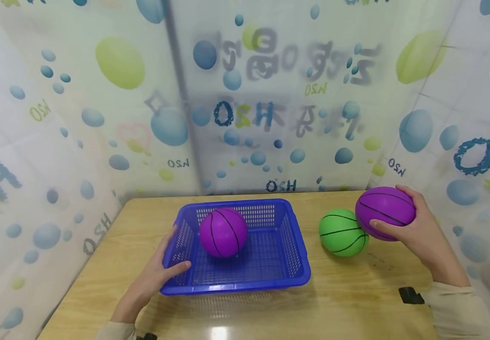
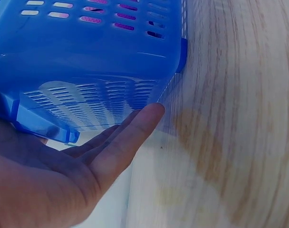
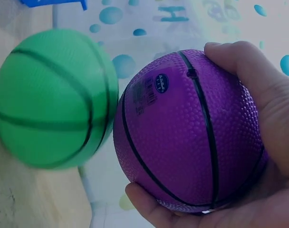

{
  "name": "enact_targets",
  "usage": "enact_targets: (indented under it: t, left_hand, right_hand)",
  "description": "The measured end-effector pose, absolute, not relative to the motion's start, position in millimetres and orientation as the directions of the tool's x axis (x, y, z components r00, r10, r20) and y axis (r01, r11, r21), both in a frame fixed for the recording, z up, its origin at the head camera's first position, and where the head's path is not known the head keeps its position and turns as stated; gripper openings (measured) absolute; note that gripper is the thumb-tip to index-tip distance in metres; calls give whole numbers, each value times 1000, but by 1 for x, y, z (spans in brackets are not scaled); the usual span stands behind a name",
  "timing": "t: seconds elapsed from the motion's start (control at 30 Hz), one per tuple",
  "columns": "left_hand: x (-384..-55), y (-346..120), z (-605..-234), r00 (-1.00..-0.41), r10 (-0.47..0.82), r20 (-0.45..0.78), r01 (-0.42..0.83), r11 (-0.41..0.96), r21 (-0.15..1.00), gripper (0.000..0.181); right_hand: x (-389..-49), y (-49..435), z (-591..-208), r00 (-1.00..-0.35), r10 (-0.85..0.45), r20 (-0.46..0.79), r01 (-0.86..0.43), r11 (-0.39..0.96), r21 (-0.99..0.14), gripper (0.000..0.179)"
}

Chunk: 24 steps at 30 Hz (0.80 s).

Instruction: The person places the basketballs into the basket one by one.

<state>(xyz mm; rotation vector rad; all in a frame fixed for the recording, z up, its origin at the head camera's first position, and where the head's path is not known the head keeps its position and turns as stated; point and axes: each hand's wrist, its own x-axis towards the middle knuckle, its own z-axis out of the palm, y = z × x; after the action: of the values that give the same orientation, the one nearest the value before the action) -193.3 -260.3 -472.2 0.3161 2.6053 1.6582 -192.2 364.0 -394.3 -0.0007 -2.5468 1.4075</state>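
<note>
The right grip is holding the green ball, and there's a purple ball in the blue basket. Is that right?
Not quite: the head view shows the right grip holding a purple ball, not the green ball. And yes, there's another purple ball in the blue basket.

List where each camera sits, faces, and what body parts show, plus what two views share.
Head: head-worn, facing forward and down at the blue rectangular plastic basket; left hand, right hand and light sleeves show.
Left wrist: on that wrist, facing the basket's outside; only the left hand shows.
Right wrist: on that wrist, facing the purple, black-lined ball the right hand grips; only that hand shows.
Shared by head and right wrist: that purple ball and the green, black-lined ball.
</note>
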Motion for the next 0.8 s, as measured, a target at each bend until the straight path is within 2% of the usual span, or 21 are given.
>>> enact_targets:
  t: [0.33,0.8]
  left_hand:
    - [-194,-261,-474,-978,187,87,161,425,891,107]
    - [-193,-261,-474,-980,178,87,158,440,884,107]
  right_hand:
    - [-195,344,-376,-970,75,232,-158,529,-833,115]
    - [-214,288,-359,-973,-10,228,-205,477,-854,115]
